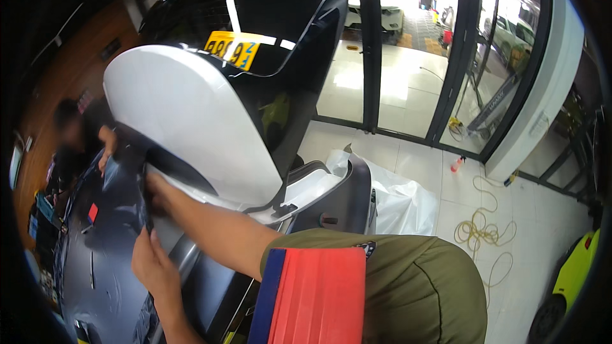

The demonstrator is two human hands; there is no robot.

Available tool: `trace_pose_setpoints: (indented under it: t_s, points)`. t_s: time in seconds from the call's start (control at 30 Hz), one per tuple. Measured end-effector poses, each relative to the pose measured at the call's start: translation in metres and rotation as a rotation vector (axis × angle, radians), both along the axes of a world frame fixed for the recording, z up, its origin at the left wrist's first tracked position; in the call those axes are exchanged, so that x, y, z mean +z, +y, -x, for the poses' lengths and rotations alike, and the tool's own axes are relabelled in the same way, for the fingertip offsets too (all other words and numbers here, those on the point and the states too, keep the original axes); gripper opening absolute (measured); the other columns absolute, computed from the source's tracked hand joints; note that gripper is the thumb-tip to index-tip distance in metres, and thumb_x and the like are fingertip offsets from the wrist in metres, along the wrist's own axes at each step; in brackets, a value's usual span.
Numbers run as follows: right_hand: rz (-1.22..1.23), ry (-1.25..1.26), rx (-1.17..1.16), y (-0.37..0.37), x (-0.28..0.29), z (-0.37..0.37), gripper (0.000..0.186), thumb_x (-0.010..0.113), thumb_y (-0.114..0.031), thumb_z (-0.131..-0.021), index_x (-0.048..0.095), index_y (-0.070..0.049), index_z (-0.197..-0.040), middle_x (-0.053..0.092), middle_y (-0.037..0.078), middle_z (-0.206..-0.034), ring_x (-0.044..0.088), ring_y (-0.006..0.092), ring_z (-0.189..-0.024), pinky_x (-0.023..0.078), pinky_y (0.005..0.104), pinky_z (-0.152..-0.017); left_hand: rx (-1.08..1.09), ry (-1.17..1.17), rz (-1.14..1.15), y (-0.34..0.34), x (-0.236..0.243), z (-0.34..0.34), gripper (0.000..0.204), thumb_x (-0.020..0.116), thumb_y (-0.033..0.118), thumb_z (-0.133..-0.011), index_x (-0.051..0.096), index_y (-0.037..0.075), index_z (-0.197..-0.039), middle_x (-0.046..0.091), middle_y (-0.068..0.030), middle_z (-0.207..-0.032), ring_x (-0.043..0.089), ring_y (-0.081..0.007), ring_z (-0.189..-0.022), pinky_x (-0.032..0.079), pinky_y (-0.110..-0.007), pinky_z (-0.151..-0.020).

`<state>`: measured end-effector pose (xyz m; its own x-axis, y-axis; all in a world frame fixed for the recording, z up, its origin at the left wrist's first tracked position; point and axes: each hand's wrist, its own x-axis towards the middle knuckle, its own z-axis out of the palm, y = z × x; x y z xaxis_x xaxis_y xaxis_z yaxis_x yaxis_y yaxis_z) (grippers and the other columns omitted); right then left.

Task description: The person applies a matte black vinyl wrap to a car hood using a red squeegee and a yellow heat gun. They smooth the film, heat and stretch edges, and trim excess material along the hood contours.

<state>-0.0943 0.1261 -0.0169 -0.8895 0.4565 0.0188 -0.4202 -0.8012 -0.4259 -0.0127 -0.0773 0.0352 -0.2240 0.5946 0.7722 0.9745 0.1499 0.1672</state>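
Observation:
Dark grey vinyl film (pixel 115 229) lies over the car body, with folds and a loose edge. My left hand (pixel 156 267) is closed in a pinch on that edge, fingers pointing up. Just beyond it, my right hand (pixel 160 194) is closed at the same edge; its fingertips are hidden and it is in shadow. A small red piece (pixel 93 213) and a thin pen-like tool (pixel 92 271) lie on the film. Past my right hand rises a rounded white panel (pixel 185 111) beside the raised dark tailgate (pixel 299 44). A co-worker's hand (pixel 107 148) touches the film's far side.
A red, ridged thing with a navy edge (pixel 319 296) hangs before my olive clothing. White sheeting (pixel 408 200) lies by the bumper. A yellow hose (pixel 478 232) coils on the tiles near a spray bottle (pixel 458 164). Glass doors (pixel 408 83) stand beyond; a lime-green car (pixel 577 274) is at right.

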Motion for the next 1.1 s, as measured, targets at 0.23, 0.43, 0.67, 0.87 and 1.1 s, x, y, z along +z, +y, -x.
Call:
trace_pose_setpoints:
  t_s: [0.23, 0.43, 0.67, 0.87, 1.1]
  points:
    - [-0.025, -0.010, 0.029, -0.004, -0.026, -0.026, 0.046, 0.039, -0.035, -0.097, 0.060, 0.002, -0.113, 0.064, 0.025, -0.114, 0.063, 0.0342, -0.095, 0.053, 0.0488, -0.094, 0.019, 0.151, 0.100, -0.001, -0.012, -0.004, 0.021, 0.057, 0.008, -0.097, 0.066, -0.006, -0.110, 0.069, -0.0230, -0.098, 0.067, -0.0400, -0.089, 0.052, -0.045, -0.079]
    - [-0.080, -0.045, 0.081, -0.001, -0.023, -0.067, 0.044, 0.040, -0.033, -0.097, 0.060, 0.002, -0.114, 0.063, 0.025, -0.115, 0.062, 0.0344, -0.097, 0.053, 0.0484, -0.095, -0.033, 0.238, 0.049, 0.010, -0.011, -0.030, 0.024, 0.067, 0.012, -0.089, 0.065, -0.003, -0.106, 0.067, -0.0147, -0.082, 0.065, -0.0307, -0.073, 0.051, -0.042, -0.062]
    - [-0.102, -0.006, 0.151, -0.005, -0.007, -0.051, 0.042, 0.040, -0.031, -0.096, 0.059, 0.001, -0.116, 0.062, 0.025, -0.117, 0.062, 0.0346, -0.100, 0.052, 0.0479, -0.096, -0.031, 0.215, 0.225, 0.008, -0.015, -0.036, 0.023, 0.064, 0.013, -0.089, 0.065, -0.002, -0.106, 0.068, -0.0147, -0.083, 0.067, -0.0306, -0.075, 0.054, -0.042, -0.064]
    - [-0.126, -0.010, 0.147, 0.003, -0.007, -0.049, 0.041, 0.041, -0.029, -0.095, 0.059, 0.001, -0.117, 0.062, 0.025, -0.119, 0.061, 0.0348, -0.101, 0.051, 0.0475, -0.097, -0.058, 0.068, 0.321, 0.006, -0.006, -0.037, 0.023, 0.061, 0.014, -0.092, 0.063, 0.000, -0.109, 0.069, -0.0186, -0.088, 0.067, -0.0370, -0.080, 0.054, -0.047, -0.068]
    - [-0.142, -0.008, 0.135, 0.002, 0.002, -0.040, 0.040, 0.042, -0.026, -0.095, 0.058, 0.000, -0.119, 0.061, 0.025, -0.120, 0.060, 0.0351, -0.104, 0.051, 0.0471, -0.098, -0.074, -0.014, 0.419, 0.002, 0.006, -0.032, 0.028, 0.061, 0.018, -0.094, 0.063, 0.000, -0.115, 0.069, -0.0195, -0.090, 0.066, -0.0400, -0.084, 0.053, -0.049, -0.073]
